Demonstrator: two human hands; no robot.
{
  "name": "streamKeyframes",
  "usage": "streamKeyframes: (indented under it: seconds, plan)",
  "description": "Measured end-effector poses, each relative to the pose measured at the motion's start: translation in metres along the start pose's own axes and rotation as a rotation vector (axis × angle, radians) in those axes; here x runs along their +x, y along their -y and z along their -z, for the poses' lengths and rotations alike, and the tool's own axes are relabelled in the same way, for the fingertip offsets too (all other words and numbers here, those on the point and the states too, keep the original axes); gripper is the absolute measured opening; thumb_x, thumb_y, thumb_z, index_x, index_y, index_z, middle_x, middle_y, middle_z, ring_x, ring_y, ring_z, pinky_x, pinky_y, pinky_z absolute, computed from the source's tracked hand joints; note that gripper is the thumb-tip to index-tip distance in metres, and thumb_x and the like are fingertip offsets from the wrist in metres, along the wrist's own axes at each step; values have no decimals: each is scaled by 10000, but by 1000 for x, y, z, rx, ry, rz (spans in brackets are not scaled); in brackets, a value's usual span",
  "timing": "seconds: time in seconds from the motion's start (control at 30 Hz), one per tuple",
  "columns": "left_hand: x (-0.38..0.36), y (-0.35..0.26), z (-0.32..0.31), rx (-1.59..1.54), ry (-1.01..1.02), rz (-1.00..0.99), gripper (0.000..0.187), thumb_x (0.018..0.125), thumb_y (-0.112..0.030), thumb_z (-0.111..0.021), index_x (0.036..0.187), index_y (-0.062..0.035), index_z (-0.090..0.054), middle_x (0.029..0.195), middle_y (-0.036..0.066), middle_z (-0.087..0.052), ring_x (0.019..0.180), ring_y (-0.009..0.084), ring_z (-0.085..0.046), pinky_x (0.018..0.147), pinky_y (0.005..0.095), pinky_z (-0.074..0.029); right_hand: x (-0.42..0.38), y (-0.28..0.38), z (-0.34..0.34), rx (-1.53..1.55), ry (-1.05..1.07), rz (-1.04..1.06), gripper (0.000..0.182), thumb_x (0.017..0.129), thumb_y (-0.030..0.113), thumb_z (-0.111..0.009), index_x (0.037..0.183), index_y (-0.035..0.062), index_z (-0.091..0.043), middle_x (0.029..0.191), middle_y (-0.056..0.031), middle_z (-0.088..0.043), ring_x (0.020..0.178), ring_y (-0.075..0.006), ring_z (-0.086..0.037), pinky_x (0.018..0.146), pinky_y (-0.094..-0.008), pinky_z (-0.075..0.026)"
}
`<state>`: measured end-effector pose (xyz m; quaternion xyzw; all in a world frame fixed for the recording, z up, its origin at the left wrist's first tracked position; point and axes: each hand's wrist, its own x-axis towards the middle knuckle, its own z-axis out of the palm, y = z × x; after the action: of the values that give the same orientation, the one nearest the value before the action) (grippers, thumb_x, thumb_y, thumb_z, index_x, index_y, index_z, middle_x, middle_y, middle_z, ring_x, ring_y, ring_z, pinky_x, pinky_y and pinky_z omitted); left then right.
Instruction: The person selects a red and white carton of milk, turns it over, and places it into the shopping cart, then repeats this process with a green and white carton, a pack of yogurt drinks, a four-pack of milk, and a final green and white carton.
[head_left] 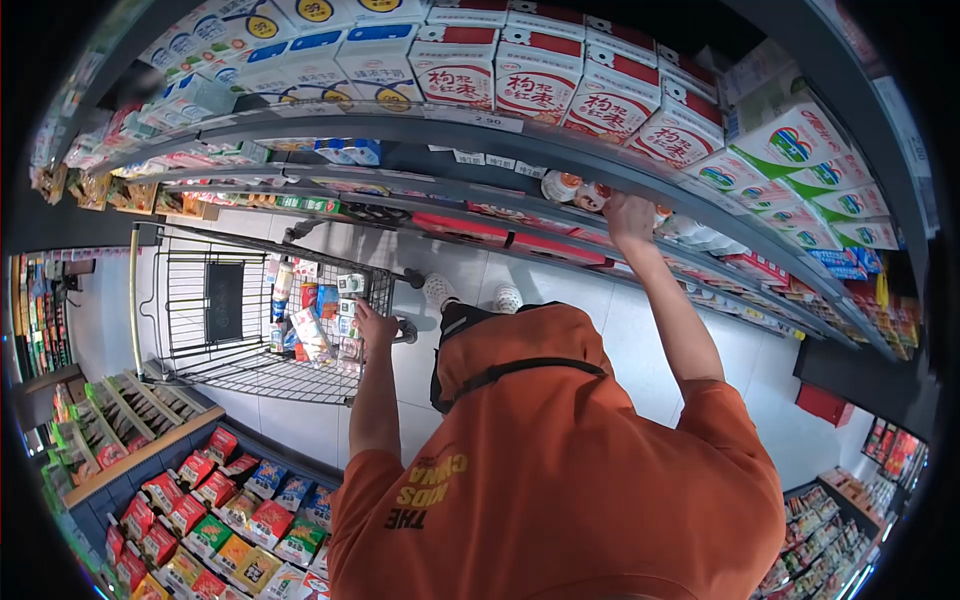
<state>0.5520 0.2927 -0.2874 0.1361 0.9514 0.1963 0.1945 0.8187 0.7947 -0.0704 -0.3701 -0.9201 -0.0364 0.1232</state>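
Observation:
My right hand (630, 220) reaches into the shelf below the top row. Its fingers are bent down over small white-and-orange bottles (575, 190) with round tops; the fingertips are partly hidden. Over the near end of the wire shopping cart (260, 383), my left hand (374, 325) is held with its fingers apart, close to the rim and holding nothing I can see. Inside the cart lie several groceries: a white patterned pack (310, 333), a blue pack (326, 300) and small packages by the rim.
Milk cartons with red print (530, 80) and blue-topped cartons (380, 60) fill the upper shelf. Green-and-white cartons (790, 145) stand to the right. A bin of colourful snack bags (230, 510) is at the lower left. My shoes (440, 292) are on the tiled floor (650, 345).

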Motion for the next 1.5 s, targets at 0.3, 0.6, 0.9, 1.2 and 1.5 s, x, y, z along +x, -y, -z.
streamKeyframes:
  seconds: [0.3,0.6,0.9,1.2,1.5]
  plan:
    - [-4,-18,22,34,41,-27,984,659,-179,-676,1462,57,-158,1349,246,-427,1256,409,-403,1083,476,-328,12,-5,17,4,255,62,444,816,149,-612,1239,41,-532,1142,-241,-588,1053,-403,-575,889,-517,-443]
    - [-14,-16,18,65,34,26,1036,654,-185,-698,1484,28,-116,1386,244,-397,1300,402,-372,1094,456,-328,-14,6,25,174,6,16,304,786,34,-615,1083,97,-591,934,-174,-672,864,-405,-613,797,-495,-459]
    - [-46,-125,91,-208,44,-406,1001,658,-183,-812,1486,-72,-261,1479,328,-236,1378,470,-258,1115,487,-291,-32,60,137,356,32,208,251,701,-38,-625,941,34,-611,916,-133,-617,947,-344,-557,823,-442,-452]
    - [-102,-318,245,-647,778,-900,742,647,-205,-863,1294,-52,-533,1252,180,-597,1154,259,-606,974,355,-466,-20,137,244,837,642,87,376,670,39,-794,1026,22,-673,895,-51,-640,676,-133,-546,576,-265,-430]
    - [-115,-234,233,-1450,1008,-160,667,722,-170,-755,1291,13,-458,1177,131,-592,1059,260,-625,854,432,-574,-31,156,246,1267,548,54,621,781,270,-779,1269,-1,-508,1222,-173,-581,1087,-222,-586,885,-339,-477]
